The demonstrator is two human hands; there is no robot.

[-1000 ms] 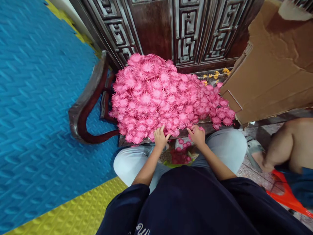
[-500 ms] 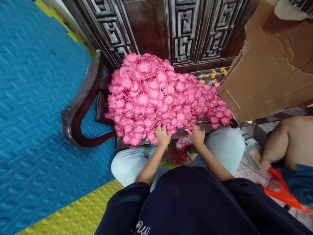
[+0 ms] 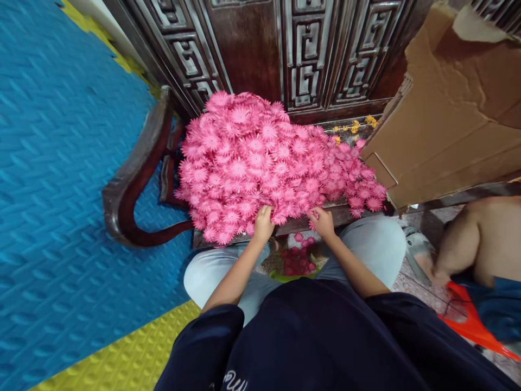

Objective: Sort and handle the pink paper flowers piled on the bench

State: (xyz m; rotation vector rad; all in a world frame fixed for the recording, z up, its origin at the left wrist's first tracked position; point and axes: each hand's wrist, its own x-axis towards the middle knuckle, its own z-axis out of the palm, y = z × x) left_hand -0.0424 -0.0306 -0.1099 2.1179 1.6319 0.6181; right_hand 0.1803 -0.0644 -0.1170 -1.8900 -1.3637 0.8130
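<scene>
**Hands at near edge of flower heap**

Since the frame half a second back: left hand (image 3: 264, 224) has shifted slightly up and into the heap edge; right hand (image 3: 323, 221) has drawn a little left and up along the seat edge. View is nearly unchanged.

Heap (image 3: 268, 163): pink daisy-like flower heads piled high on the seat of a dark carved bench (image 3: 134, 179), spilling to its front edge. A few yellow flowers (image 3: 354, 125) lie behind the heap near the backrest. A cardboard box (image 3: 451, 119) leans against the heap's right side.

Left hand: fingers curled into the lowest flowers at the front edge, touching them; whether it grips any, cannot tell. Right hand: closed loosely, with a pink flower showing at the fingertips, apparently pinched; not certain.

Below the seat edge, between the knees, a bowl (image 3: 299, 263) holds darker pink flowers. Another person's leg (image 3: 476, 244) and an orange bag (image 3: 472, 320) are at right, well apart from the hands.

Risks, as judgement:
- The heap is steep and overhangs the front edge; pulling from the bottom row could loosen flowers above, dropping them past the bowl to the floor.
- The flowers look light and thin; a hard pinch may crease petals.
- The box touches the heap; a nudge could push flowers off.
</scene>
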